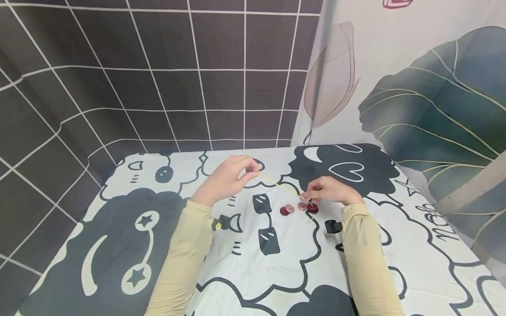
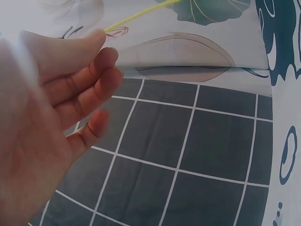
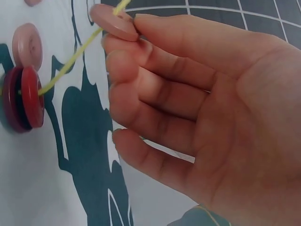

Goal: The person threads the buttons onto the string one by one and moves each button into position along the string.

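My left hand (image 1: 229, 177) pinches one end of a yellow string (image 1: 278, 183) between thumb and forefinger, above the patterned cloth. The string runs taut down to my right hand (image 1: 330, 191). There, thumb and fingertips pinch a pink button (image 3: 114, 22) that the string passes through. Further along the string, red buttons (image 3: 33, 96) are threaded face to face, close to the cloth. A loose pink button (image 3: 27, 45) lies beside them. Left of these, another pink button (image 1: 290, 208) lies against a dark red button (image 1: 284, 211).
A black-and-white cartoon cloth (image 1: 253, 272) covers the table. A small yellow piece (image 1: 218, 226) lies near my left sleeve. A black object (image 1: 333, 226) shows at my right cuff. Behind the table hangs a dark grid curtain (image 1: 221, 87), with a leaf-print one (image 1: 442, 101) at right.
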A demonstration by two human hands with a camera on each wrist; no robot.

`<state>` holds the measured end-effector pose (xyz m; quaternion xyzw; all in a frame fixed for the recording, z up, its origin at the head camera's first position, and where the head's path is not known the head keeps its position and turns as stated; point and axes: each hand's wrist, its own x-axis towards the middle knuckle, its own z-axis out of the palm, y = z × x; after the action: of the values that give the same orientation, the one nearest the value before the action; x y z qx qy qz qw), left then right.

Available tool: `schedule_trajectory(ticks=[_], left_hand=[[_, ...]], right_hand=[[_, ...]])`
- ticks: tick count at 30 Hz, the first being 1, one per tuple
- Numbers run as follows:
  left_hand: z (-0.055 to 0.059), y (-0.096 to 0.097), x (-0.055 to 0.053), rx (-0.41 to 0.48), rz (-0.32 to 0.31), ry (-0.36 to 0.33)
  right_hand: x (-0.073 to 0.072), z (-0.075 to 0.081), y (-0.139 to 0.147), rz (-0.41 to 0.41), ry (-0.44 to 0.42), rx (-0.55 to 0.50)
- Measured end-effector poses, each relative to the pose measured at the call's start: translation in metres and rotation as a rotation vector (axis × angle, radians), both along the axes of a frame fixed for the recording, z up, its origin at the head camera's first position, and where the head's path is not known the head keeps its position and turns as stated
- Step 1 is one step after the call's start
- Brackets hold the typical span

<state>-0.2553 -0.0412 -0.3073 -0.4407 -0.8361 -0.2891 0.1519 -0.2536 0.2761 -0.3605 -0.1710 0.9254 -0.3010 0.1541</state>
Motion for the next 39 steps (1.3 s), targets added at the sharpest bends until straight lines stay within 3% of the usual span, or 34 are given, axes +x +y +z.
schedule_trajectory(ticks=[11,18,26,34,39], left_hand=[[0.004,-0.002,0.002,0.015,-0.020,0.092],[0.005,-0.003,0.004,0.004,-0.028,0.095],[0.006,-0.002,0.005,-0.006,-0.032,0.096],[0.005,0.001,0.005,-0.031,-0.048,0.096],[0.005,0.001,0.005,-0.043,-0.040,0.087]], right_hand=[[0.001,-0.004,0.008,0.037,-0.039,0.025],[0.000,-0.007,0.012,0.055,-0.036,0.070],[0.003,-0.006,0.017,0.034,-0.090,0.129],[0.008,-0.002,0.020,0.029,-0.064,0.135],[0.009,0.006,0.014,0.054,0.006,0.085]])
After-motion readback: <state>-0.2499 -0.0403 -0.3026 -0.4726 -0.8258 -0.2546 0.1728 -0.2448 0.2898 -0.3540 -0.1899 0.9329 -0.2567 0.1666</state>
